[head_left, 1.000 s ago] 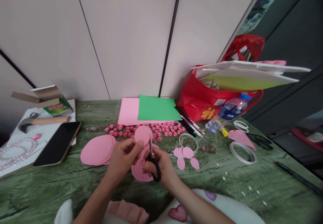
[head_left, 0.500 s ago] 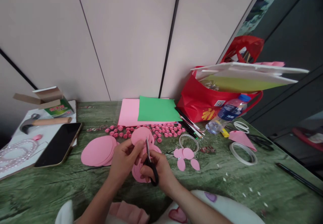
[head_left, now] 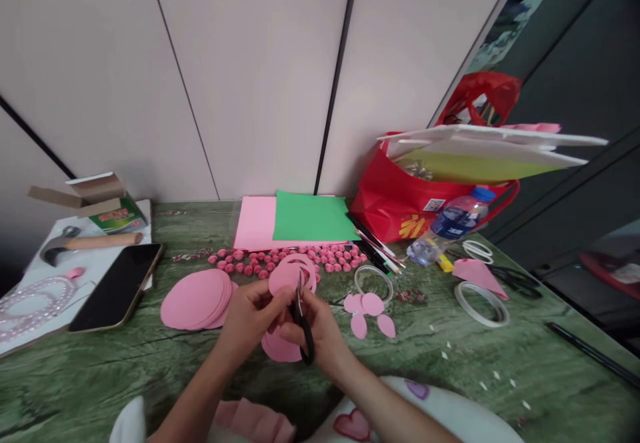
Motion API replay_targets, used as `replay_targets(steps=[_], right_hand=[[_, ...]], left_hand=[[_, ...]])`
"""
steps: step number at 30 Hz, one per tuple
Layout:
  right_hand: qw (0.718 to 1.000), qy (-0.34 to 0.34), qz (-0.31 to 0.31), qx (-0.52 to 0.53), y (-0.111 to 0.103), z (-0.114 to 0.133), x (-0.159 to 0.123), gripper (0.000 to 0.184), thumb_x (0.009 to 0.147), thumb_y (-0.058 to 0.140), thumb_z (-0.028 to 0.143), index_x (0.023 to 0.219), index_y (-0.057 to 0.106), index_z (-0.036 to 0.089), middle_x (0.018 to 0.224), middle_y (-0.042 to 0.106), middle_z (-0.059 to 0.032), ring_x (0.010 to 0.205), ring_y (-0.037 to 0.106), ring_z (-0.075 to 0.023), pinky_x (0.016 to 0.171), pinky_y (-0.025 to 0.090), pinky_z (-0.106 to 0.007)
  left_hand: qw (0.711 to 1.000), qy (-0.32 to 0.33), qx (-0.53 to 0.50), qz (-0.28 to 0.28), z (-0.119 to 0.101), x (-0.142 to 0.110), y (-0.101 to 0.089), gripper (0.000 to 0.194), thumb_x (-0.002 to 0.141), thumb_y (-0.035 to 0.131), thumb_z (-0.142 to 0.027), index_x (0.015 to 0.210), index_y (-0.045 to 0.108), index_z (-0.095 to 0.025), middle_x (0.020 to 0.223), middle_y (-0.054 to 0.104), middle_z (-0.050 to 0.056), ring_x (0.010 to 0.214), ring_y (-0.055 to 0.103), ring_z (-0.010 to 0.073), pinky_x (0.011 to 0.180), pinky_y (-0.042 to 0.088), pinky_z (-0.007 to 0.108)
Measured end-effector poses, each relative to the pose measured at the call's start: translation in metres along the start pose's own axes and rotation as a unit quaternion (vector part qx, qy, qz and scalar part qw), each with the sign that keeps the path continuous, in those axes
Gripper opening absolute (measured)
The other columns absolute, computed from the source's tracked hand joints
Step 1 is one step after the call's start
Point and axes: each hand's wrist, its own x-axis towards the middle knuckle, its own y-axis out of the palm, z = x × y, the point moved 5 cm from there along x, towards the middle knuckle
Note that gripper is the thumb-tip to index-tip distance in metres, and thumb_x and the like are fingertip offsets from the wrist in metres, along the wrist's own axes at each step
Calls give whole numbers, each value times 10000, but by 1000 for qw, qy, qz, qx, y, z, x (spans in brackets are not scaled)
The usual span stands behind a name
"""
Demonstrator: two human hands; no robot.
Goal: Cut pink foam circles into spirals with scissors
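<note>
My left hand (head_left: 254, 316) pinches a round piece of pink paper (head_left: 284, 276) between thumb and fingers, lifted above the table. My right hand (head_left: 320, 330) is closed around the black handles of a pair of scissors (head_left: 306, 333), whose blades point up and lie against the paper's right edge. A curved pink strip (head_left: 311, 268) loops off the paper on that side. Beneath my hands lies another pink paper disc (head_left: 281, 348), partly covered. To the left rests a stack of pink paper circles (head_left: 193, 300).
Pink rolled paper beads (head_left: 337, 256) lie behind my hands, with green paper (head_left: 315, 216) beyond. Pink petal cut-outs (head_left: 373, 304) and tape rolls (head_left: 481, 304) sit at right, near a bottle (head_left: 453, 224) and red bag (head_left: 385, 196). A phone (head_left: 117, 286) and hammer (head_left: 95, 241) lie left.
Both hands and the paper have shifted slightly right. The scissors have moved round the paper's edge, and the cut strip now stands out as a wider loop.
</note>
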Motion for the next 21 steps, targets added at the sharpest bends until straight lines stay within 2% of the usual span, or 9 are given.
replay_targets(steps=[10, 21], right_hand=[[1000, 4, 0, -8, 2, 2, 1, 395, 475, 736, 361, 717, 492, 167, 572, 478, 38, 479, 369, -64, 428, 286, -176], [1000, 11, -18, -18, -4, -4, 2, 341, 491, 725, 309, 694, 492, 165, 541, 505, 53, 405, 406, -48, 388, 332, -160]], left_hand=[[1000, -7, -7, -5, 1, 0, -1, 242, 672, 559, -290, 500, 482, -139, 397, 441, -57, 355, 393, 54, 346, 288, 154], [1000, -15, -21, -6, -2, 0, -1, 259, 698, 542, -311, 523, 472, -135, 399, 426, -64, 341, 364, 33, 324, 257, 136]])
